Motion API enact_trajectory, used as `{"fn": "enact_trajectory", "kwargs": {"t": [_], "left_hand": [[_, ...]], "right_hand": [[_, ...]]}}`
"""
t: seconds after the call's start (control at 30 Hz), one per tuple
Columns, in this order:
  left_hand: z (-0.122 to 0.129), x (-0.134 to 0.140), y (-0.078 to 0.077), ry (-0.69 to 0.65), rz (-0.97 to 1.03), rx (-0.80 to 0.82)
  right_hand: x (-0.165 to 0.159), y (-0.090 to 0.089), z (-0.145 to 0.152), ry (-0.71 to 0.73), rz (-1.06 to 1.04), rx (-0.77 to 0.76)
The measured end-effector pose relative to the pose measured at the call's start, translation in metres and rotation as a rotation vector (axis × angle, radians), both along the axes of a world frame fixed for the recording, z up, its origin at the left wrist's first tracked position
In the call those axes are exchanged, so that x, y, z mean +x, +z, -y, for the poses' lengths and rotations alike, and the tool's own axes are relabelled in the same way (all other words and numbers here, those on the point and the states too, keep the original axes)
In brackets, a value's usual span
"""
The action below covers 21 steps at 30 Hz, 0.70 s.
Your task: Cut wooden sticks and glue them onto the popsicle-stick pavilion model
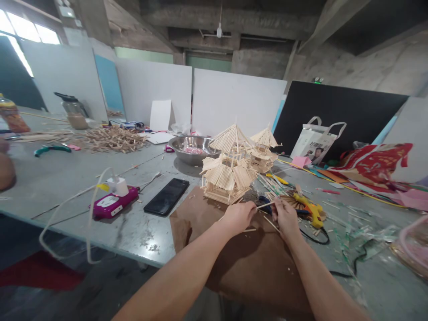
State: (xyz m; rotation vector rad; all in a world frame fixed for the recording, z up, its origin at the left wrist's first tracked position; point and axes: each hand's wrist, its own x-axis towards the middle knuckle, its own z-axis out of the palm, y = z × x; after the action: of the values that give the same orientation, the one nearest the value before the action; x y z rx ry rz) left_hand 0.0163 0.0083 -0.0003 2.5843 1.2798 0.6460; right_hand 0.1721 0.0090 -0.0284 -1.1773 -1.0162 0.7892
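Note:
My left hand and my right hand are both closed over the brown sheet. A thin wooden stick spans the gap between them, pinched near each end. Just beyond my hands stands a pagoda model built of such sticks, with two roof tiers. A second, similar model is behind it to the right. Behind the held stick lies a tool with dark blue handles, partly hidden. A yellow glue gun rests right of my right hand. Loose sticks lie on the brown sheet.
A black phone and a purple power strip with a looping white cable lie left. Further back are a steel bowl and a pile of short sticks. Plastic scraps litter the right side. Part of another person shows far left.

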Motion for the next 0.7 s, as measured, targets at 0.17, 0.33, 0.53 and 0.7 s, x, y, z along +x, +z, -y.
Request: {"fn": "enact_trajectory", "kwargs": {"t": [0.17,0.33,0.53,0.7], "left_hand": [[0.002,-0.001,0.006,0.037,0.147,-0.020],[-0.007,-0.014,0.030,0.099,0.760,0.038],[-0.028,-0.028,0.060,0.150,1.227,-0.104],[-0.040,-0.031,0.061,0.139,1.267,-0.176]], "right_hand": [[0.004,0.006,0.000,-0.032,-0.154,0.090],[-0.001,0.002,0.000,0.071,-0.090,0.018],[-0.006,-0.007,-0.003,0.162,0.030,-0.043],[-0.005,-0.008,-0.002,0.187,0.061,-0.081]]}}
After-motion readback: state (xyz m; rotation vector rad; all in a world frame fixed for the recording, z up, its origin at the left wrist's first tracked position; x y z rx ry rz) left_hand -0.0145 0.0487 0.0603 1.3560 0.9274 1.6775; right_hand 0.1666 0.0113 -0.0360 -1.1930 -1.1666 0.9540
